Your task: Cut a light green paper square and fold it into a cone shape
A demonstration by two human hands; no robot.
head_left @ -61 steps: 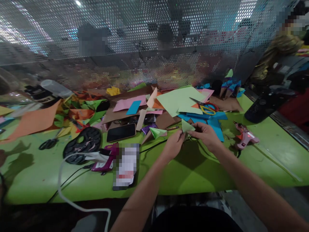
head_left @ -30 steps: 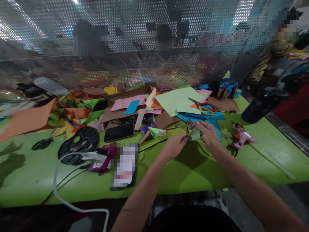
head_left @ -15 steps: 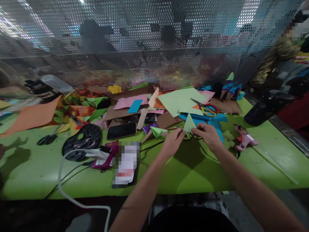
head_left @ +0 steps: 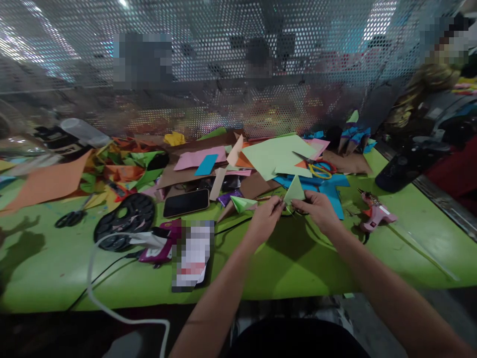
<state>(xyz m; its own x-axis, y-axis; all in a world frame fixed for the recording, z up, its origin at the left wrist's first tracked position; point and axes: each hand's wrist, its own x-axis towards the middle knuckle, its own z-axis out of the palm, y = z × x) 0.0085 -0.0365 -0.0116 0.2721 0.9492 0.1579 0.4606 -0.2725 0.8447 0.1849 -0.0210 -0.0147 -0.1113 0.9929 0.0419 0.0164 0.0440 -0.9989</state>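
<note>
A small light-green folded paper triangle (head_left: 294,190) stands point-up between my two hands over the green table (head_left: 298,268). My left hand (head_left: 265,219) pinches its lower left corner. My right hand (head_left: 318,209) pinches its lower right edge. Just left of my left hand lies another folded light-green paper piece (head_left: 242,203). Blue paper (head_left: 331,189) lies flat behind my right hand.
Yellow-and-red scissors (head_left: 316,166) rest on a light-green sheet (head_left: 276,154). A pink glue gun (head_left: 374,213) sits right of my hands. A phone (head_left: 186,203), a black disc (head_left: 124,221), black scissors (head_left: 70,218) and a white cable (head_left: 112,313) lie left. Perforated screen (head_left: 223,74) behind.
The paper triangle has turned from lying low between my fingers to standing point-up. Both hands stayed close together at the same spot.
</note>
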